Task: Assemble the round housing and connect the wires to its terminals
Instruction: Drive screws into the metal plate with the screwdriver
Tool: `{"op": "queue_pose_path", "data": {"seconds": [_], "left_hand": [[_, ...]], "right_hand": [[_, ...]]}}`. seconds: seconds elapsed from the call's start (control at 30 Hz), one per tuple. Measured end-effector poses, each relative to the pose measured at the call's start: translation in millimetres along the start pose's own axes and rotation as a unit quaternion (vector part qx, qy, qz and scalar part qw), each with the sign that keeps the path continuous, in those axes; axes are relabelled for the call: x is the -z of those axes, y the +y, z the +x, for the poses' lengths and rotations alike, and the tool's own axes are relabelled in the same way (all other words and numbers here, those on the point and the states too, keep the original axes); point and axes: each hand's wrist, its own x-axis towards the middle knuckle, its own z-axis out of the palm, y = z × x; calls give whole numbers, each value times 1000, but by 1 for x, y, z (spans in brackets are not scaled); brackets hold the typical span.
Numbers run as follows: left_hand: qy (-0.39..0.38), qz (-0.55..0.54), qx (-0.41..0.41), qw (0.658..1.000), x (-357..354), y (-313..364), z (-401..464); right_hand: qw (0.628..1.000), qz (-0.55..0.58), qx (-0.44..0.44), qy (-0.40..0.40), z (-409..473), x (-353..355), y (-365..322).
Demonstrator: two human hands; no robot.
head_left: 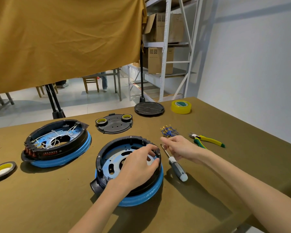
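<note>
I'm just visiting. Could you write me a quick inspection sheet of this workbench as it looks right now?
Surface: olive cloth-covered table.
Job's things: near housing without wires; wired housing at left; blue wires; screwdriver.
Clutter: pliers, yellow tape, black cover plate.
Grippers: left hand on near housing's rim; right hand open beside wires.
Cables: white leads inside wired housing.
Surroundings: hanging cloth, shelving.
</note>
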Motion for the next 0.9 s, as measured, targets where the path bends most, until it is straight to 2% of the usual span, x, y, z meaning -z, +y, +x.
{"op": "queue_pose_path", "data": {"seconds": [0.17,0.33,0.47,0.67,0.83,0.9], "left_hand": [[-16,110,-60,992,0,6,-6],[-31,164,-56,984,-12,7,-18],[-21,149,-42,988,-12,6,-14],[-55,93,5,994,6,3,0],[-48,-19,36,998,35,5,15],[-47,-41,41,997,39,6,12]], "right_hand": [[999,-4,-37,29,-1,-8,6],[997,-64,-18,31,-7,-25,14],[997,-46,19,53,-12,-30,19],[996,3,-4,84,-12,-27,17],[988,94,-109,56,-11,-37,4],[970,188,-144,51,-11,-42,-3]]}}
